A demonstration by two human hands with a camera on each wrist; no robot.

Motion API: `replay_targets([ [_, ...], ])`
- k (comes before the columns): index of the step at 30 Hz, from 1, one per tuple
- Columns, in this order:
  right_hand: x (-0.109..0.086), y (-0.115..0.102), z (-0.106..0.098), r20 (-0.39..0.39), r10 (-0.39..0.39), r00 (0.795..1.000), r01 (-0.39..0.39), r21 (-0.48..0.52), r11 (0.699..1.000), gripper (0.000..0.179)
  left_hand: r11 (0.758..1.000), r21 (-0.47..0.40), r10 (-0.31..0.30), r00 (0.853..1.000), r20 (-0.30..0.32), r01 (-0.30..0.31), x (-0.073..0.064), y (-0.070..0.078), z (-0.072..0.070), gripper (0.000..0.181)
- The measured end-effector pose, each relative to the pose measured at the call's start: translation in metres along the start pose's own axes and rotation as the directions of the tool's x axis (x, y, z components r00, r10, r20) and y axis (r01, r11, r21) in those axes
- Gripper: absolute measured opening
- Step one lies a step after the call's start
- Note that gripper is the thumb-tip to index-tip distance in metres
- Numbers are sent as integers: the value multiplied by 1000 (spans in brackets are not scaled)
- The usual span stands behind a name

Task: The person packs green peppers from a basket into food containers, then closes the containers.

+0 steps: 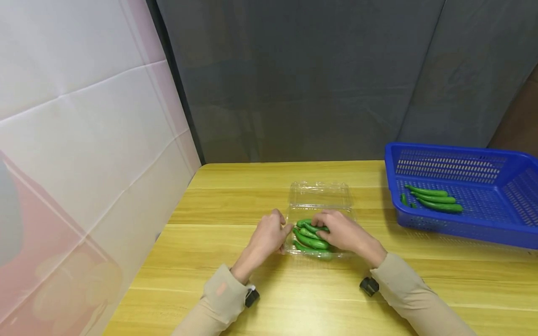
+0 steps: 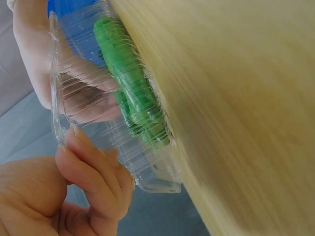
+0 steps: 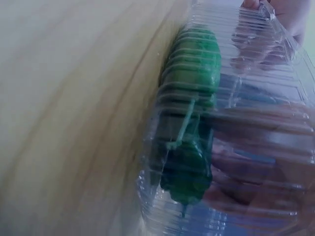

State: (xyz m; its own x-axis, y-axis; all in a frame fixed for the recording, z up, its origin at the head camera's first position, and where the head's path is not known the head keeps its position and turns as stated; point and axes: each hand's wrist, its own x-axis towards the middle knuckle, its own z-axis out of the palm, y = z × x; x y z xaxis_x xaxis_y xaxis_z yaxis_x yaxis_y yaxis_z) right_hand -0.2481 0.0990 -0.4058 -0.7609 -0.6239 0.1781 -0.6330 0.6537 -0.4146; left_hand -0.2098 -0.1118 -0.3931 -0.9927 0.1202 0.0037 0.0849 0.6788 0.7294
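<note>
A clear plastic clamshell box stands on the table with its lid folded back, away from me. Several long green chili peppers lie side by side in it; its ribbed wall covers them in both wrist views. My left hand pinches the box's left rim between thumb and fingertips, as the left wrist view of the hand also shows. Reaching in from the right, my right hand has its curled fingers and thumb around a pepper near the back of the row. Box wall and blur partly hide those fingers in the right wrist view.
A blue plastic basket with slotted walls stands at the right, several more green peppers lying in its left part. The wooden table meets a grey curtain behind and a pale printed sheet on the left.
</note>
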Motion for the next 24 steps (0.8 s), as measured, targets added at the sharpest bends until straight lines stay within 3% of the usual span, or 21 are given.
replay_targets([
  [14,-2,5,-20,-10,-3,1000,3,48,999,19,1000,3,6,1000,-10,-6,-1,0,0,24],
  [24,-5,7,-41,-90,-9,996,11,26,1000,18,1000,4,8,1000,-11,-7,-1,0,1,25],
])
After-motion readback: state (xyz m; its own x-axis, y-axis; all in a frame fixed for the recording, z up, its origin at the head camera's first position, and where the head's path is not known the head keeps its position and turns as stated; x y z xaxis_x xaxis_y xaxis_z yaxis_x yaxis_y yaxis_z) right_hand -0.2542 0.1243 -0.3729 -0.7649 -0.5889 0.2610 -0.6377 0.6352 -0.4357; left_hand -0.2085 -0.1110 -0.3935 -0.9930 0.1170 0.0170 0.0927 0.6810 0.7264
